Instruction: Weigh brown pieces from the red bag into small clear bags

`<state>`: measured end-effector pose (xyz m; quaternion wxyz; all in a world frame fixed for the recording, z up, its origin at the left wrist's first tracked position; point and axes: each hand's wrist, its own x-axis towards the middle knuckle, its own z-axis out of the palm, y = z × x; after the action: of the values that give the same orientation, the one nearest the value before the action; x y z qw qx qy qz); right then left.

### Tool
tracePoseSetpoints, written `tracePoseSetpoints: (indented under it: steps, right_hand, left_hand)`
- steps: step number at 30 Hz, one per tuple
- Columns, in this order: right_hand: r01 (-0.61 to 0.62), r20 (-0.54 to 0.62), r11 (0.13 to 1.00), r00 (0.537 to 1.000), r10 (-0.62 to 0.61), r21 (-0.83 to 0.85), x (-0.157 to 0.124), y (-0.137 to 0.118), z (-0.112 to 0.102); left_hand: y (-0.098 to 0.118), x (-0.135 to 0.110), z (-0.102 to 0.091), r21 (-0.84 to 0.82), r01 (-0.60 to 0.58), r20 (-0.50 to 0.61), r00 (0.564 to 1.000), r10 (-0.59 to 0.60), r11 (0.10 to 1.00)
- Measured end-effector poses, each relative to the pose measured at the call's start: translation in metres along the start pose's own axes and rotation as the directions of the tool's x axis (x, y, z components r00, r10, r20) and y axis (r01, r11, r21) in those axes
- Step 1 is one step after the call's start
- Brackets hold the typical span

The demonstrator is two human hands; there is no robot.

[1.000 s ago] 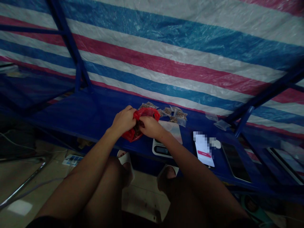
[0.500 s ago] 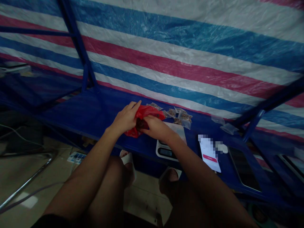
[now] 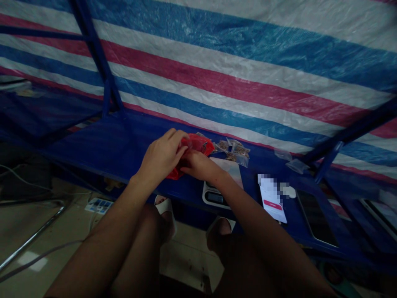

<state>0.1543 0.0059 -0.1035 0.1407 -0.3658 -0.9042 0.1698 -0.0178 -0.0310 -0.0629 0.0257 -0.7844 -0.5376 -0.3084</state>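
Observation:
A crumpled red plastic bag (image 3: 204, 142) lies on the blue shelf, its mouth towards me. My left hand (image 3: 164, 153) is at the left side of the mouth, fingers and thumb pinched together on the bag's edge. My right hand (image 3: 197, 164) reaches into the opening from the right; its fingers curl inward and their tips are hidden, so what they hold cannot be made out. Under my right wrist is a white kitchen scale (image 3: 231, 167), its small display facing me. Behind the scale lie several small clear zip bags (image 3: 240, 151) with brownish contents.
Right of the scale lie a lit phone (image 3: 273, 203), a round white item (image 3: 288, 190) and a dark tablet-like device (image 3: 316, 217). Flat clear bags (image 3: 296, 165) rest near the right blue post (image 3: 330, 161). A striped tarp (image 3: 217, 82) hangs behind the shelf (image 3: 124, 140).
My left hand has gone from outstretched fingers beside the bag to a pinch at its mouth, closer to my right hand. My right hand stays in the opening. The view shifted slightly.

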Motion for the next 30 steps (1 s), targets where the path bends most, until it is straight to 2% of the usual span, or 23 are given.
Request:
tracePoseSetpoints:
  steps: [3, 7, 12, 15, 20, 30]
  right_hand:
    - [0.021, 0.011, 1.000, 1.000, -0.021, -0.001, 0.009, 0.001, 0.005]
    - [0.048, 0.024, 0.998, 0.999, -0.047, -0.041, 0.019, -0.001, 0.008]
    - [0.003, 0.034, 0.998, 0.999, -0.001, -0.056, 0.023, 0.000, 0.009]
    - [-0.041, 0.055, 0.998, 0.998, 0.044, -0.047, 0.022, 0.000, 0.008]
    - [-0.096, 0.066, 0.992, 0.993, 0.102, -0.076, 0.022, -0.003, 0.004]
    - [-0.142, 0.063, 0.983, 0.987, 0.150, -0.115, 0.023, -0.008, -0.001]
  left_hand:
    - [-0.012, 0.002, 0.017, -0.044, -0.035, 0.165, 0.985, 0.042, 0.998]
    - [-0.043, 0.002, 0.042, -0.010, 0.023, 0.367, 0.930, -0.017, 1.000]
    - [-0.058, 0.002, 0.047, -0.077, 0.019, 0.498, 0.867, 0.022, 0.997]
    - [-0.057, 0.004, 0.047, -0.098, 0.026, 0.518, 0.855, 0.029, 0.995]
    - [-0.055, 0.006, 0.047, -0.033, 0.049, 0.498, 0.867, -0.026, 0.998]
    - [-0.051, 0.006, 0.044, 0.009, 0.053, 0.481, 0.875, -0.051, 0.999]
